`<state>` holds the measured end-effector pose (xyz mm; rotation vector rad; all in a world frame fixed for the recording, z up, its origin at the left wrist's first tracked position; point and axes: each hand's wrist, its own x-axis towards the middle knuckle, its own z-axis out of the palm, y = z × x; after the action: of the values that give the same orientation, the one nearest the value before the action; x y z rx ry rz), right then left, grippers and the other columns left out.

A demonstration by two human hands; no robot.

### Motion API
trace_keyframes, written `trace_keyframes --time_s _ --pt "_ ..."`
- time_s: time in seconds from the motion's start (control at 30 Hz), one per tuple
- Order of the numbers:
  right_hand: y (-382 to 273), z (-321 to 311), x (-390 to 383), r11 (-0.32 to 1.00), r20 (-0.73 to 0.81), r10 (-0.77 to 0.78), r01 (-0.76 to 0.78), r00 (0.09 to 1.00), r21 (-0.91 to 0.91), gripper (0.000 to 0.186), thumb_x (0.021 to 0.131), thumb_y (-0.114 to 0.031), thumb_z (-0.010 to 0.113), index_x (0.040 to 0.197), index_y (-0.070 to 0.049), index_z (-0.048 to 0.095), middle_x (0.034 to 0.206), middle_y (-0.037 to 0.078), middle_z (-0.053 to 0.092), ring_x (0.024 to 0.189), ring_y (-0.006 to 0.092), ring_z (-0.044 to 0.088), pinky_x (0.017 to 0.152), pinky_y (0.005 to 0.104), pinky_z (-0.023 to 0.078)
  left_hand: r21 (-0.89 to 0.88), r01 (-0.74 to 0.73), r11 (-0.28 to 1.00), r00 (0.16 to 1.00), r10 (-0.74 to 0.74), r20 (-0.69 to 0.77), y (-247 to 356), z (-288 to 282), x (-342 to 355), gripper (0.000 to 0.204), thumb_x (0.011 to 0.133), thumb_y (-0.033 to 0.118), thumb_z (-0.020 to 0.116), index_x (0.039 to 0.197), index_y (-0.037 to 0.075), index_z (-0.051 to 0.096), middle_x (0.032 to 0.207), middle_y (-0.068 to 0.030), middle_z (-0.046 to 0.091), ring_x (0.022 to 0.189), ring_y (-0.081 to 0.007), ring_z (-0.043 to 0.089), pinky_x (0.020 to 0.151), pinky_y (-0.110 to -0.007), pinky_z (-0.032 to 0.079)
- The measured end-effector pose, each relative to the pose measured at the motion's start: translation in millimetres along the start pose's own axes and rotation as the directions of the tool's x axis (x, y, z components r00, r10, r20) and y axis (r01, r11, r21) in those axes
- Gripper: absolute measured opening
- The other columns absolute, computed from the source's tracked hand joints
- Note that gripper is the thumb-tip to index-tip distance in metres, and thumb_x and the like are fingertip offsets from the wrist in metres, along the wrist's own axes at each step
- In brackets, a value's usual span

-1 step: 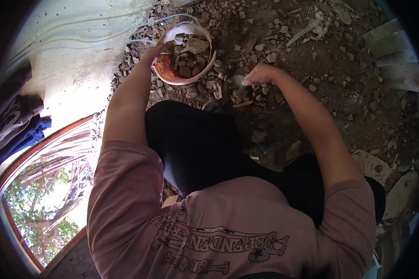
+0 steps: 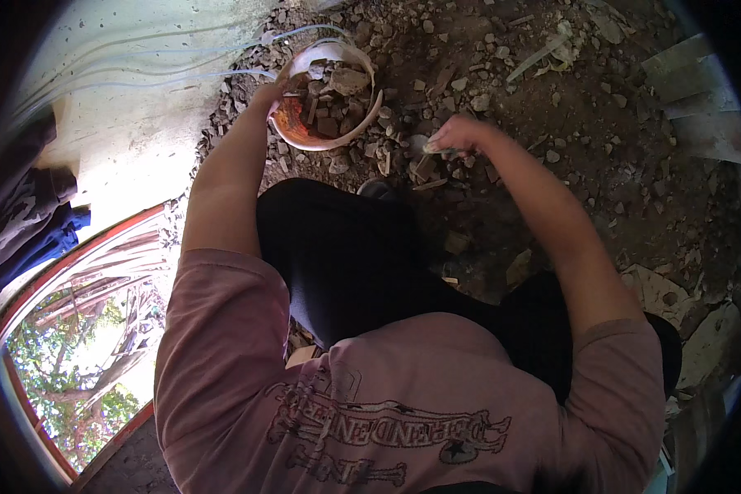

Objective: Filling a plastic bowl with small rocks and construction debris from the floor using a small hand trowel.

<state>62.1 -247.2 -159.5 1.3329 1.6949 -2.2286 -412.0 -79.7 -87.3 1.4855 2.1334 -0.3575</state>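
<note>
My left hand (image 2: 272, 95) grips the left rim of a round, pale bucket (image 2: 357, 135), whose inner wall is stained orange. Broken rubble (image 2: 327, 126) and a larger pale stone chunk (image 2: 348, 81) lie inside it. To the bucket's right, low over the debris, my right hand (image 2: 463, 134) is closed round the light handle of what looks like a small trowel (image 2: 418, 145). Its greyish blade points left toward the bucket and is partly hidden among stones. A brown brick piece (image 2: 425, 168) lies just below the blade.
Loose stones and dirt (image 2: 502, 78) cover the ground ahead and to the right. Thin pale cables (image 2: 152, 81) run along the white wall on the left. Flat panels (image 2: 700, 107) stand at the right edge, and broken slabs (image 2: 659, 292) lie nearer.
My right hand has moved slightly left with the trowel, and its wrist has turned a little. My left hand and the bucket stay in place.
</note>
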Motion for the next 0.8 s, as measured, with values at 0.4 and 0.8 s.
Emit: trace_keyframes --time_s 0.4,0.8 --pt "-3 86 34 0.953 -0.149 -0.072 0.112 0.986 0.282 0.044 0.081 -0.038 0.079 0.114 -0.009 0.074 0.075 0.006 0.07 0.047 0.0107 0.051 0.047 0.0287 0.043 0.299 -0.098 0.949 0.993 0.114 -0.037 -33 -20 27 0.039 0.1 0.032 0.05 0.13 0.01 0.06 0.1 -0.0247 0.069 0.092 -0.0364 0.07 0.077 -0.046 0.056" --pt "-28 -62 -23 0.999 0.054 -0.039 0.04 0.998 -0.005 0.04 0.085 -0.031 0.076 0.119 -0.011 0.072 0.078 0.0 0.067 0.054 0.008 0.046 0.048 0.027 0.039 0.293 -0.095 0.951 0.992 0.115 -0.052 -30 -11 30 0.068 0.098 0.06 0.043 0.119 -0.001 0.065 0.114 -0.0254 0.067 0.105 -0.0381 0.067 0.087 -0.044 0.052"
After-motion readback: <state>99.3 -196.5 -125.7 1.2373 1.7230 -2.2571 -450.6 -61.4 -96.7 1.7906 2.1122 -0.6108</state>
